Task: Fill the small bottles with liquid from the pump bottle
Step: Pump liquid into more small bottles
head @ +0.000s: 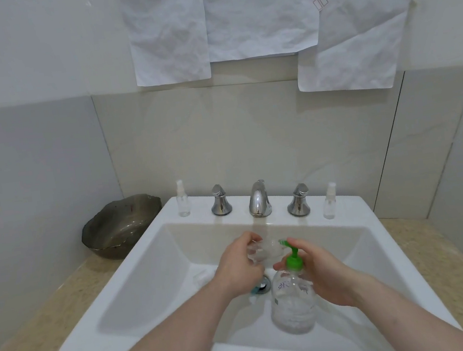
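Observation:
A clear pump bottle [294,304] with a green pump head [293,259] is held over the white sink [139,288]. My right hand [321,272] grips its neck, with the forefinger on top of the pump. My left hand [241,264] holds a small clear bottle [266,251] tilted at the green nozzle. Two more small spray bottles stand capped on the sink's back ledge, one at the left [182,199] and one at the right [329,201].
A chrome tap [259,199] with two handles [220,200] [299,200] stands on the back ledge. A dark glass bowl [120,227] sits on the beige counter [39,330] at the left. A small white cap-like piece [202,276] lies in the basin near the drain [262,285].

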`<action>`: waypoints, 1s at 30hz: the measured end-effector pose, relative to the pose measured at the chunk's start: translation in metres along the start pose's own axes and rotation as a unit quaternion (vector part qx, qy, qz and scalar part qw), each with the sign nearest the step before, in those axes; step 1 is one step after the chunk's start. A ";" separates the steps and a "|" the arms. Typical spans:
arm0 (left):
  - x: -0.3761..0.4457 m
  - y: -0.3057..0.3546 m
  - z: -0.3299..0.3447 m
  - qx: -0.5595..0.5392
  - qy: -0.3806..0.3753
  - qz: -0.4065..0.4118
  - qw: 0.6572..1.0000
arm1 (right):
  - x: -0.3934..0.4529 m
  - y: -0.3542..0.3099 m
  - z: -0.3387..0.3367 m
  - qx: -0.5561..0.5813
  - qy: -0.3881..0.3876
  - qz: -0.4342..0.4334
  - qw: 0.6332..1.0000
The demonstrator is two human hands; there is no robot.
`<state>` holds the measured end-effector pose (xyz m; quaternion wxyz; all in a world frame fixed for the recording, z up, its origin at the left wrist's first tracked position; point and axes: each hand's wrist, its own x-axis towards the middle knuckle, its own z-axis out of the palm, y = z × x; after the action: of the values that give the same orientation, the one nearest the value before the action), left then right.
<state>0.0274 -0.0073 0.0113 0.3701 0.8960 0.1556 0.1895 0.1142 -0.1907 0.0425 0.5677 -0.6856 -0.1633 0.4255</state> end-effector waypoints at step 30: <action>0.003 -0.001 0.001 -0.036 0.076 0.027 0.996 | 0.001 0.002 0.002 0.006 -0.006 0.009 1.000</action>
<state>0.0302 -0.0056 0.0108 0.3836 0.8692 0.1518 0.2725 0.1131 -0.1893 0.0405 0.5671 -0.6808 -0.1578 0.4359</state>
